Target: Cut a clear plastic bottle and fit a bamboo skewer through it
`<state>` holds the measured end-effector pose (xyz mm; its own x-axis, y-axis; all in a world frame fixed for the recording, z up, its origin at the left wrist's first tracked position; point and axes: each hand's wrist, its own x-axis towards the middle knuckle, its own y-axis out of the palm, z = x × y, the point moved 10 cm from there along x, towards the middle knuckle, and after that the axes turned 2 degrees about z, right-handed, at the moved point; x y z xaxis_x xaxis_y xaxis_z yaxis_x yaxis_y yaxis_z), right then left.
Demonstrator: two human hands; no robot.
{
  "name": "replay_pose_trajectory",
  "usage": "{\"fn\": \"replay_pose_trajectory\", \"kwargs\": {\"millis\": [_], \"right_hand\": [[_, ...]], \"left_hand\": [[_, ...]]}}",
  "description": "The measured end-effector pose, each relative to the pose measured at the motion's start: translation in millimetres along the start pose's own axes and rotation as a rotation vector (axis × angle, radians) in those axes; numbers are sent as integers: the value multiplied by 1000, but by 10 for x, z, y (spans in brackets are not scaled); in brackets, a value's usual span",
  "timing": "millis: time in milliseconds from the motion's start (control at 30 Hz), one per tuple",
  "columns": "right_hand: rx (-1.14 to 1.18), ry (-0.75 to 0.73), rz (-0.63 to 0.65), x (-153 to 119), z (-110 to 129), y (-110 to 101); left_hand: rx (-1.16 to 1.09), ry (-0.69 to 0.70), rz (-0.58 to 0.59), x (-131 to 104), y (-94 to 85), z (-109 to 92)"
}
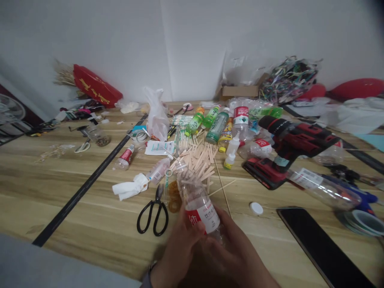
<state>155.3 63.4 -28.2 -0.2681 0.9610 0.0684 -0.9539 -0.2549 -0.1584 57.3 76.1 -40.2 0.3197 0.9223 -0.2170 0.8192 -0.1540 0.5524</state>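
**Two hands around a transparent bottle, above a crowded bench**

We hold the transparent plastic bottle (195,192) between our left hand (178,248) and our right hand (240,248). The fingers of both are closed around its lower part, probably so that it does not turn or slip. Its neck points away from us, towards the pile of wooden craft sticks (196,158); whether it is capped, we cannot tell.

The black-handled scissors (158,200) lie at the left, near enough to be reached easily. The cordless drill (294,140) rests on its wide battery, which seems to give it a stable base. Nearer to us on that side are a white cap (256,208) and a smartphone (324,248).

The bench (81,218) has a light wood grain, crossed by black strips. Behind it, we see a plain, pale wall (195,48) in rather dim light.
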Motion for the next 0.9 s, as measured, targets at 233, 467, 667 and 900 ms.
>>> {"fn": "replay_pose_trajectory", "kwargs": {"millis": [233, 467, 667, 900], "right_hand": [[-342, -106, -38, -14, -125, 38], [-534, -128, -17, -120, 88, -174], [-1115, 69, -419, -299, -104, -1226], [-1131, 112, -367, -130, -474, -1389]], "left_hand": [[35, 55, -324, 128, -206, -120], [52, 65, -340, 109, -353, -148], [307, 245, -287, 148, -316, -324], [479, 214, -151, 435, 121, -445]]}}
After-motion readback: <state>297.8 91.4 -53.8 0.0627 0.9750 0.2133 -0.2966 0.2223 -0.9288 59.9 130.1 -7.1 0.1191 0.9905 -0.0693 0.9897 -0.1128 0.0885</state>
